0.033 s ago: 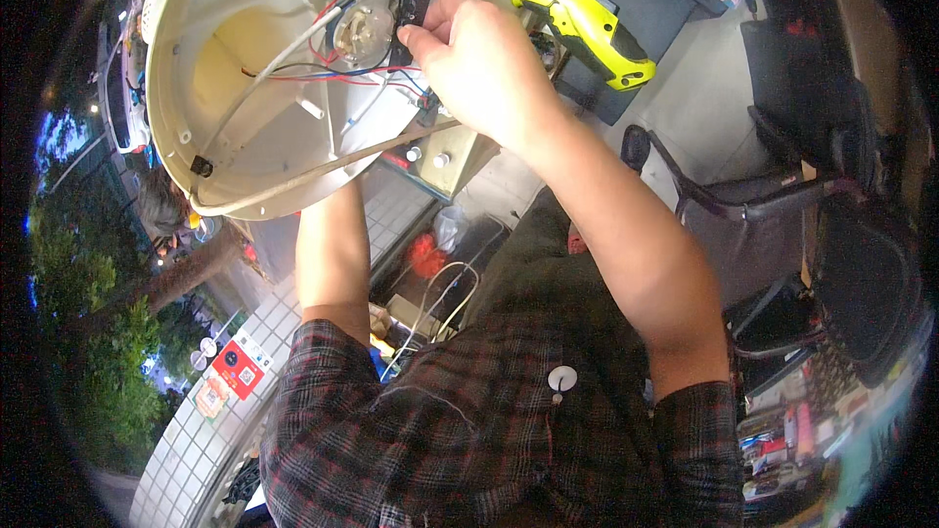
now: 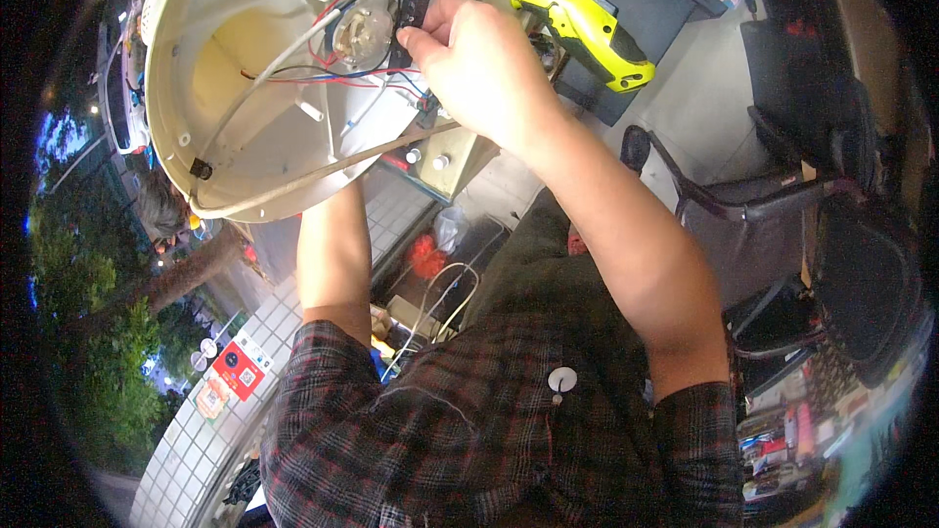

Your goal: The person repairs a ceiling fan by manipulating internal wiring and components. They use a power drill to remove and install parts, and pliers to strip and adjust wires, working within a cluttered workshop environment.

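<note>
Pinching a black part (image 2: 413,8) between thumb and fingers, your right hand (image 2: 484,59) is working over the white shell (image 2: 181,98), near its right edge. Your left hand is hiding behind the shell; its grip cannot be told. The shell, already open, is holding a clear dome (image 2: 362,37) and wires (image 2: 337,80), seemingly awaiting tidying.

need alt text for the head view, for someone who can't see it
A right hand pinches a black part by a white shell strung inside with wires; the left forearm reaches under the shell, its hand hidden. To the right are a yellow-green tool and a dark chair.
</note>
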Demonstrator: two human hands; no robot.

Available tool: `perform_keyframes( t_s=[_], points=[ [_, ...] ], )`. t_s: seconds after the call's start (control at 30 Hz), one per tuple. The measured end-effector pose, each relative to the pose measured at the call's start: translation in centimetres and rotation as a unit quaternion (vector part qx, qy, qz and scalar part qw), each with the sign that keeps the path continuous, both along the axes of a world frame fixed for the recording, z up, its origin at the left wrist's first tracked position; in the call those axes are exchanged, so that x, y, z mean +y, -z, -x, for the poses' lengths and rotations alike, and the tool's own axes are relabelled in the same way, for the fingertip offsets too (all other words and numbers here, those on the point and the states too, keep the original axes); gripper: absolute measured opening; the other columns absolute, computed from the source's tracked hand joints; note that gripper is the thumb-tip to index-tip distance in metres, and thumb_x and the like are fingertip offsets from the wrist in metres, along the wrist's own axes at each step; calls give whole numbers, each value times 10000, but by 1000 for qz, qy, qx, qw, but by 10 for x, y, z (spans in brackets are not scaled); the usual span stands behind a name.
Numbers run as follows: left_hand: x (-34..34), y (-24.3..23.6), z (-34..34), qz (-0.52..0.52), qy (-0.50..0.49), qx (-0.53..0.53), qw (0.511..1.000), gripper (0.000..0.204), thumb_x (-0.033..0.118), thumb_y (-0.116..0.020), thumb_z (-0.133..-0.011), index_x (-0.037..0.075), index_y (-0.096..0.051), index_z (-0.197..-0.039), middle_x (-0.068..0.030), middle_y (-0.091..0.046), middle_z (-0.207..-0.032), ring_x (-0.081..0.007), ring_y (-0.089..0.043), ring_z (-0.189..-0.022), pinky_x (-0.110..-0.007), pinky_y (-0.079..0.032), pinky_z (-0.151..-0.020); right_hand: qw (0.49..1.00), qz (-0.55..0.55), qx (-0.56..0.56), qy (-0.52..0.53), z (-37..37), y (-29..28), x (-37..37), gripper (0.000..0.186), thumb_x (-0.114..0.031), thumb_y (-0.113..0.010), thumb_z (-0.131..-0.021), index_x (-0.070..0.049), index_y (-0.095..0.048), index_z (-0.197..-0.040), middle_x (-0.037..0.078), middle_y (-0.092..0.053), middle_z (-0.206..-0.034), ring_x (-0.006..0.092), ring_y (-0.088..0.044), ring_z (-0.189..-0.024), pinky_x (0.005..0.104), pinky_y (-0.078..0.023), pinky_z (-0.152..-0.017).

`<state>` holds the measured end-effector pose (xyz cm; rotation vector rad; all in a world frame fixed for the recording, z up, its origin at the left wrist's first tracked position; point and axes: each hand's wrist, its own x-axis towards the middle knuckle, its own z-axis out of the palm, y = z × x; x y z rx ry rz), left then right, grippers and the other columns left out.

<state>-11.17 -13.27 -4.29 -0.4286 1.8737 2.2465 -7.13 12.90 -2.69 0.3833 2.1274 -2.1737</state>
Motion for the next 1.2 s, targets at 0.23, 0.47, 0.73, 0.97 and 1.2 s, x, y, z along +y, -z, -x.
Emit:
perform_keyframes(
  t_s=[0.23,0.47,0.73,0.97,1.2],
  points=[
    [5,11,-8,7,2,-7,1000,718,544,-567,-961,80,-440,-1496,-110,-490,-1512,-312,-442,-1409,-539,-314,-1192,999,-22,26,-3,5,5,5,248,-202,-711,-919,40,-687,-877,169,-688,-709,249,-681,-661,373,-524,-654],
    [0,2,-21,13,-3,-9,1000,717,545,-562,-963,80,-440,-1495,-110,-491,-1510,-313,-446,-1404,-539,-322,-1187,1000,8,21,-1,10,1,1,237,-197,-712,-921,34,-685,-878,146,-676,-684,208,-659,-618,358,-510,-620],
    [7,16,-13,11,-3,-9,1000,716,547,-557,-966,79,-440,-1494,-111,-492,-1508,-313,-452,-1399,-538,-331,-1180,999,-16,3,-28,11,0,4,233,-200,-685,-929,30,-673,-893,187,-669,-717,291,-652,-674,412,-512,-655],
    [10,19,-18,9,-10,-9,1000,715,549,-553,-967,78,-440,-1494,-112,-493,-1506,-314,-457,-1394,-538,-339,-1174,999,-16,-27,-39,10,-9,3,246,-226,-682,-916,19,-656,-923,254,-688,-787,445,-694,-787,515,-546,-718],
    [5,21,-22,5,-16,-15,1000,714,551,-549,-969,77,-440,-1493,-113,-495,-1504,-315,-461,-1390,-538,-347,-1168,998,6,-34,-46,10,-15,5,211,-171,-666,-922,37,-630,-928,277,-666,-761,463,-682,-773,525,-536,-692]
  ],
)
